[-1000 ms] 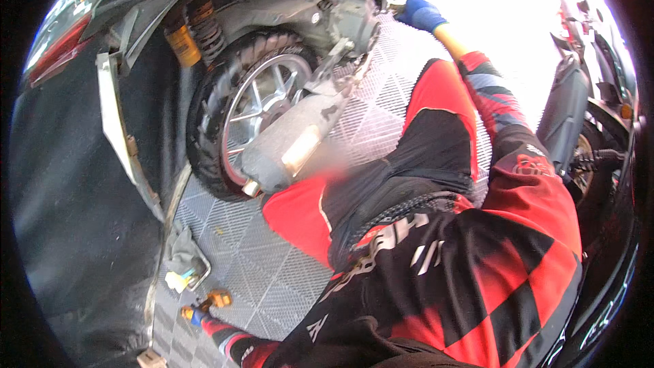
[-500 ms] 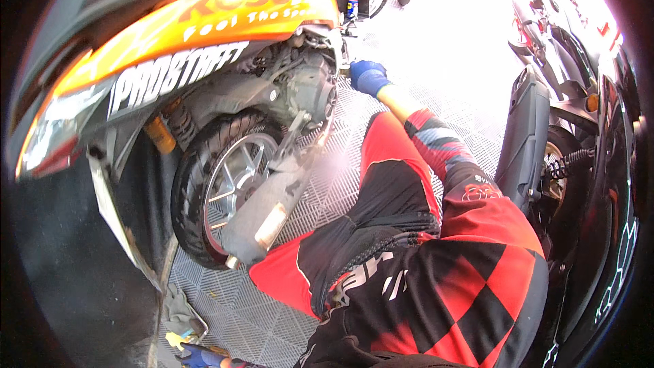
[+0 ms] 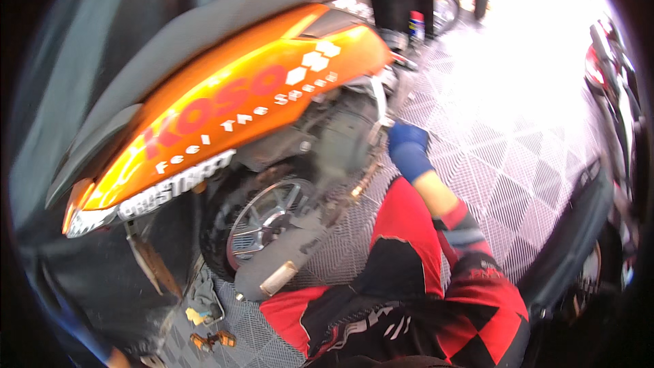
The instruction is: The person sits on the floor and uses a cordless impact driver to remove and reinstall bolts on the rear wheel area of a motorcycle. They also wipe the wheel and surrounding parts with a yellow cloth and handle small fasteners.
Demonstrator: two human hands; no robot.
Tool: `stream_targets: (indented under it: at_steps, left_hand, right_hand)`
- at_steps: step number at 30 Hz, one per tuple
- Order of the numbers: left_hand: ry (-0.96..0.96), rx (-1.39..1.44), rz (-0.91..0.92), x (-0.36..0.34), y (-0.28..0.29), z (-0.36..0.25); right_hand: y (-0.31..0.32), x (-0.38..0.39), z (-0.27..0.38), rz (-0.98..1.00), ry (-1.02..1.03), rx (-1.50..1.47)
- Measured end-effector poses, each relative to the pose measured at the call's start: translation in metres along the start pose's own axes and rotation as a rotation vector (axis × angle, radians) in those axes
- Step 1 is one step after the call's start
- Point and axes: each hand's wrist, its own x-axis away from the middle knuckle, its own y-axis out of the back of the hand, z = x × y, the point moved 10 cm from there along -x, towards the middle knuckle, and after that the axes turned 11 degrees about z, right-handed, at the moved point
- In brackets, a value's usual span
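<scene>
An orange scooter [image 3: 204,119] with a dark seat stands on my left, its rear wheel [image 3: 266,221] and grey exhaust muffler [image 3: 283,259] towards me. My right hand [image 3: 409,148], in a blue glove, is beside the engine [image 3: 344,140] at the scooter's lower side. Its fingers look curled closed, and whatever they hold is hidden. Far down at the left edge my left hand [image 3: 75,327], also blue-gloved, is smeared by motion in front of a black sheet; its fingers do not show clearly. An orange-and-black power tool [image 3: 212,341] lies on the floor near it.
Beside the power tool lie a grey cloth [image 3: 203,298] and a yellow piece [image 3: 196,315]. A blue spray can [image 3: 417,25] with a red cap stands beyond the scooter. Another motorbike [image 3: 579,232] stands close on my right. Grey tiles [image 3: 490,163] cover the floor.
The view has shifted, so the scooter's seat now shows. My left hand has moved left, away from the power tool, which is now uncovered. My right hand stays beside the engine.
</scene>
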Motion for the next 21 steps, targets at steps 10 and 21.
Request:
stream_targets:
  at_steps: [10,21]
  left_hand:
    - [-0.044,0.301,1.130,-0.238,-0.195,-0.033]
    - [0.287,0.345,0.959,-0.212,-0.178,0.162]
  right_hand:
    - [0.001,-0.001,-0.005,0.232,-0.167,-0.033]
    - [0.166,0.019,0.008,0.581,-0.280,-0.211]
